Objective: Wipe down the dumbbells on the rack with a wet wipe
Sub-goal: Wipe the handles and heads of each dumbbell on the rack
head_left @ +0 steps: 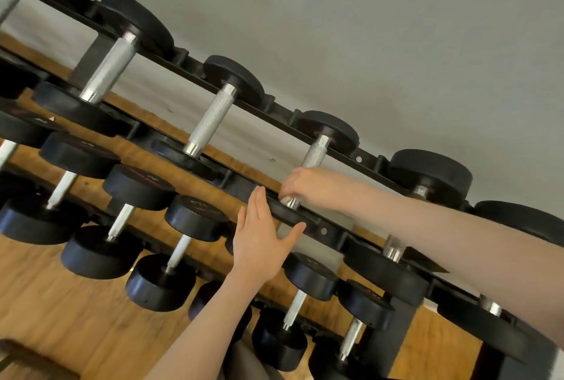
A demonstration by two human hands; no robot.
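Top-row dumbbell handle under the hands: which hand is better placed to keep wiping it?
Right. The right hand is already wrapped around that dumbbell handle near its lower end. The left hand is open, fingers straight, against the rack rail by the front weight, holding nothing visible. No wipe is clearly visible.

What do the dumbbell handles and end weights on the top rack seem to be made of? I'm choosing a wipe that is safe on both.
Dumbbell handles: apparently bare metal, probably chromed steel, silver and shiny with a fine crosshatched grip. End weights: matte black with no glare and softly rounded edges, likely rubber or urethane coating.
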